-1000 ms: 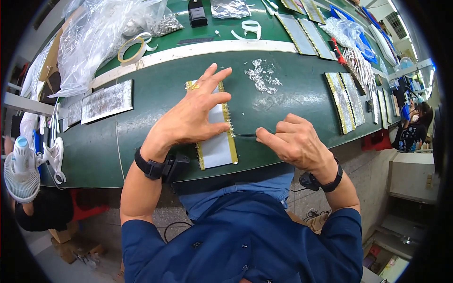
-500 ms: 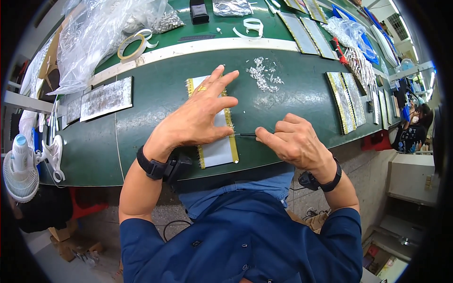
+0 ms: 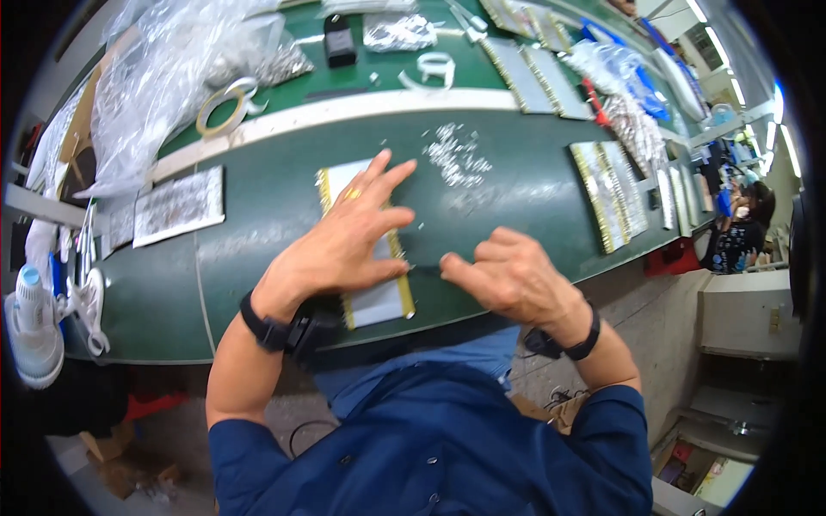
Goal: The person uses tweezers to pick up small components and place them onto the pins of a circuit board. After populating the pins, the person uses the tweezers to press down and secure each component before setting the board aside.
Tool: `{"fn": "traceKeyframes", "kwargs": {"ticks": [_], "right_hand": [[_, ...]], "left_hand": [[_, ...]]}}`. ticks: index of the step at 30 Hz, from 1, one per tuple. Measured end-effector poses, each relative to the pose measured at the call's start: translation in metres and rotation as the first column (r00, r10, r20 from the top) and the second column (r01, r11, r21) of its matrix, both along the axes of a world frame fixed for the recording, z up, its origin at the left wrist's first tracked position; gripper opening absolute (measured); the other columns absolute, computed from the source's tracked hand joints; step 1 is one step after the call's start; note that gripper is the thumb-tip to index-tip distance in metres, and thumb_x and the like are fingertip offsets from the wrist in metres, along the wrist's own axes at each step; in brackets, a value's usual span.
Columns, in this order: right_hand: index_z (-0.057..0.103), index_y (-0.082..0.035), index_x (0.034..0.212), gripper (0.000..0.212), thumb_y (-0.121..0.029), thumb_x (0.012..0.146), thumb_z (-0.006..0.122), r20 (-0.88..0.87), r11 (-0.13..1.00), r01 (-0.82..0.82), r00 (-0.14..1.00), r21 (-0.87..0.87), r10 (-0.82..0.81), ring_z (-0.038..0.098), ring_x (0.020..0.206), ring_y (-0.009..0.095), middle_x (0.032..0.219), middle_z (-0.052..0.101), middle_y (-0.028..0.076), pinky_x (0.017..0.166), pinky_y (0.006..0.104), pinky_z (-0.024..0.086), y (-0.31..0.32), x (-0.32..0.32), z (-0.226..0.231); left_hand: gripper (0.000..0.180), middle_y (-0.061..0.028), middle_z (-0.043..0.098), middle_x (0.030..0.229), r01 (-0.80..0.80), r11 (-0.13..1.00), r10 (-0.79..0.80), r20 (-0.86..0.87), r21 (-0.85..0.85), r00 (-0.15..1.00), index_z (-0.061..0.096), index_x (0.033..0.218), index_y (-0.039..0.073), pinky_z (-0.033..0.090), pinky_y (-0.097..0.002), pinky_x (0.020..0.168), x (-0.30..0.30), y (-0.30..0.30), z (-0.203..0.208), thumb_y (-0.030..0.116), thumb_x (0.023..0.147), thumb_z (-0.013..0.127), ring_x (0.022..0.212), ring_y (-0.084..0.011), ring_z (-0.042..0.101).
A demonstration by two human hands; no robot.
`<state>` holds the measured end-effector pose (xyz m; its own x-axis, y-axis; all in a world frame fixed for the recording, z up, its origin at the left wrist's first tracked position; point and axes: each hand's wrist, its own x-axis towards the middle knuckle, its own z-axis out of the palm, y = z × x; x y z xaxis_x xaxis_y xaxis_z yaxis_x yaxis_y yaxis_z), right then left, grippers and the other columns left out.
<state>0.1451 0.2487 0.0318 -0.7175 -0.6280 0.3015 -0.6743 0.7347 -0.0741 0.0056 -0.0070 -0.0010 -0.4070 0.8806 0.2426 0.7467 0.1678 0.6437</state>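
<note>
Spread across a white board (image 3: 377, 304) with yellow edge strips is my left hand (image 3: 344, 236), a ring on one finger. Its thumb rests at the board's right edge, where small metal pieces line the strip. My right hand (image 3: 516, 277) is closed around a thin dark tool (image 3: 426, 269), mostly hidden in the fist. The tool's tip points left to the board's edge, beside my left thumb; blur hides whether it touches. Beyond the board lies a loose scatter of small shiny metal pieces (image 3: 456, 156) on the green table.
Similar yellow-edged boards (image 3: 609, 193) lie at the right, with more (image 3: 525, 77) at the back. Grey-white panels (image 3: 181, 205) and a small fan (image 3: 36, 331) are at the left. A tape roll (image 3: 221, 113) sits by plastic bags (image 3: 142, 112). Another person (image 3: 744, 228) is at far right.
The whole view has shifted, so the table's contents sit lower and further left. Both hands keep nearly the same pose at the board.
</note>
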Motion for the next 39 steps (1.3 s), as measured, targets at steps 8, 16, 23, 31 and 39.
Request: {"fn": "traceKeyframes", "kwargs": {"ticks": [8, 16, 23, 31, 39], "right_hand": [[0.076, -0.007, 0.109, 0.020, -0.020, 0.095, 0.082, 0.049, 0.998, 0.029, 0.998, -0.054, -0.026, 0.058, 0.062, 0.017, 0.066, 0.053, -0.002, 0.063, 0.0333, 0.047, 0.004, 0.001, 0.006], [0.078, -0.009, 0.105, 0.013, -0.021, 0.098, 0.080, -0.043, 0.894, 0.427, 0.899, -0.133, -0.436, 0.068, 0.065, 0.031, 0.074, 0.071, 0.011, 0.065, 0.0422, 0.052, 0.051, -0.032, -0.004], [0.076, -0.011, 0.099, 0.014, -0.024, 0.102, 0.076, 0.009, 0.834, 0.543, 0.838, -0.101, -0.545, 0.068, 0.068, 0.039, 0.073, 0.071, 0.015, 0.068, 0.0470, 0.053, 0.063, -0.056, -0.009], [0.074, -0.010, 0.100, 0.016, -0.026, 0.104, 0.073, -0.039, 0.853, 0.518, 0.856, 0.061, -0.516, 0.069, 0.071, 0.039, 0.070, 0.068, 0.015, 0.071, 0.0474, 0.053, 0.074, -0.077, -0.009], [0.072, -0.010, 0.096, 0.019, -0.026, 0.105, 0.072, 0.002, 0.856, 0.517, 0.856, 0.031, -0.517, 0.068, 0.070, 0.040, 0.070, 0.068, 0.016, 0.072, 0.0488, 0.053, 0.075, -0.079, -0.008]], "left_hand": [[0.051, -0.0224, 0.031, 0.178, -0.044, 0.992, 0.044, 0.004, -0.114, 0.999, 0.071, 0.107, 0.001, 0.022, -0.0623, 0.135, 0.008, -0.005, 0.007, 0.023, 0.071, 0.100, 0.168, -0.0506, 0.015], [0.053, -0.0230, 0.030, 0.178, -0.066, 0.983, 0.071, 0.021, -0.174, 0.997, 0.073, 0.113, 0.003, 0.013, -0.0636, 0.137, 0.005, -0.002, 0.009, 0.031, 0.075, 0.098, 0.169, -0.0504, 0.011], [0.052, -0.0212, 0.030, 0.179, -0.102, 0.984, 0.105, 0.018, -0.145, 0.994, 0.069, 0.100, 0.001, 0.015, -0.0653, 0.135, 0.002, -0.003, 0.009, 0.033, 0.074, 0.100, 0.168, -0.0505, 0.013], [0.044, -0.0210, 0.036, 0.176, -0.115, 0.992, 0.116, 0.038, -0.044, 0.992, 0.068, 0.096, 0.000, 0.020, -0.0660, 0.134, 0.002, -0.003, 0.008, 0.028, 0.079, 0.097, 0.167, -0.0514, 0.017], [0.042, -0.0213, 0.036, 0.176, -0.114, 0.993, 0.115, 0.014, -0.032, 0.993, 0.067, 0.095, 0.000, 0.024, -0.0660, 0.133, 0.001, -0.005, 0.007, 0.026, 0.080, 0.097, 0.166, -0.0516, 0.020]]}}
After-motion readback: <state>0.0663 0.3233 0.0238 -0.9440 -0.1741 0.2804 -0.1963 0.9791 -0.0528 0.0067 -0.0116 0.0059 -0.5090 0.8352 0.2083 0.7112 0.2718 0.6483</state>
